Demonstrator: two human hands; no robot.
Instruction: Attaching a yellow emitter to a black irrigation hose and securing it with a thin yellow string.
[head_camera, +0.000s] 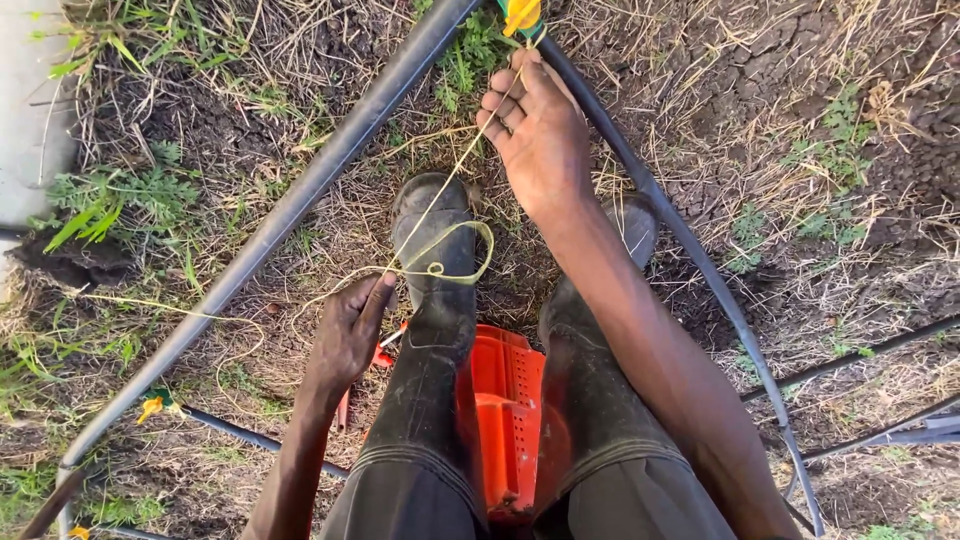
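Observation:
My right hand (537, 128) reaches forward and pinches a thin yellow string (440, 205) just below the joint where two dark pipes (330, 165) meet at the top. The string runs down from there, loops over my left rubber boot (435, 250) and ends in my left hand (350, 330), which grips it with the thumb and fingers. A yellow-and-green clip (521, 12) sits at the pipe joint above my right fingers.
An orange perforated crate (505, 420) stands between my black boots. A red-handled tool (382, 355) lies partly hidden under my left hand. Thinner dark pipes (850, 360) cross the dry grass and cracked soil at right; another yellow clip (152, 405) sits lower left.

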